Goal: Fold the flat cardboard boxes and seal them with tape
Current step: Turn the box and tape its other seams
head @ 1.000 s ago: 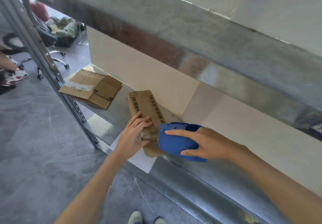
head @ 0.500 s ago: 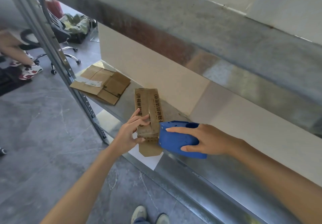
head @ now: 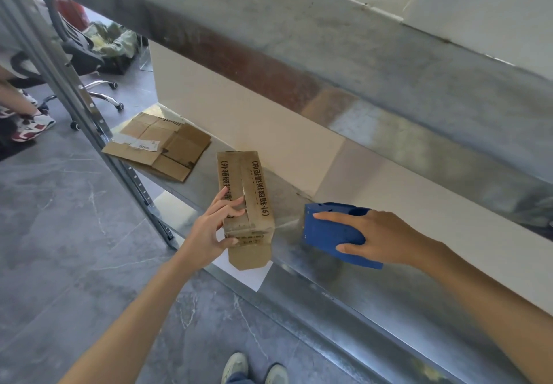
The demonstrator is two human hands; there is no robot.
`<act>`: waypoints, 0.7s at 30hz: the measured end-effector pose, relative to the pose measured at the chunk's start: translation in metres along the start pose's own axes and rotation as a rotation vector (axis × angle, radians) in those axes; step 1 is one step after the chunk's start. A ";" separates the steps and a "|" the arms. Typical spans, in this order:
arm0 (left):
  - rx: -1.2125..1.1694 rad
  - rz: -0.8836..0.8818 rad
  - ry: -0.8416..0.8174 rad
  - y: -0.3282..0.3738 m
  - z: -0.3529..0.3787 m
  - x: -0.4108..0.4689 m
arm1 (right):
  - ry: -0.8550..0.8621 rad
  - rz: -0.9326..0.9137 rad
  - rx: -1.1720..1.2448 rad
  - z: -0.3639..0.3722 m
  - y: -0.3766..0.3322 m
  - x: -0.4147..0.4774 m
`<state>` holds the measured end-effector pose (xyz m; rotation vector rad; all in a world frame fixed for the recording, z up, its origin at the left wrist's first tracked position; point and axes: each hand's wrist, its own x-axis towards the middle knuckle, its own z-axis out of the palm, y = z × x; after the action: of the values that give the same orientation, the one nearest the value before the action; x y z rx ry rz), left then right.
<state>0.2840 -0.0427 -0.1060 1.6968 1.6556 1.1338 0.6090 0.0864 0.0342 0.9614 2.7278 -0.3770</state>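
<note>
My left grip [head: 209, 234] is clasping the seemingly light, crushable box [head: 250, 186] by its near end, while my right grip [head: 380, 240] is wrapping round the rigid tape dispenser [head: 329, 231] just beside it.

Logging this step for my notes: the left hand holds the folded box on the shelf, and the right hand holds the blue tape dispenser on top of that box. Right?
Not on top. The head view shows the blue tape dispenser beside the folded box, to its right and apart from it. The right hand holds it; the left hand holds the box on the shelf.
</note>
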 end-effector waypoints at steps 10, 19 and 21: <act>-0.011 0.002 0.014 0.006 -0.001 -0.003 | 0.147 0.155 -0.176 0.042 -0.052 0.031; 0.028 -0.007 -0.018 0.013 -0.004 -0.001 | 0.133 0.170 -0.213 0.066 -0.078 0.067; 0.027 -0.015 -0.020 0.013 -0.004 -0.002 | 0.142 0.189 -0.201 0.069 -0.077 0.072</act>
<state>0.2880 -0.0467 -0.0933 1.7036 1.6762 1.0891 0.5136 0.0487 -0.0387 1.2162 2.6997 -0.0010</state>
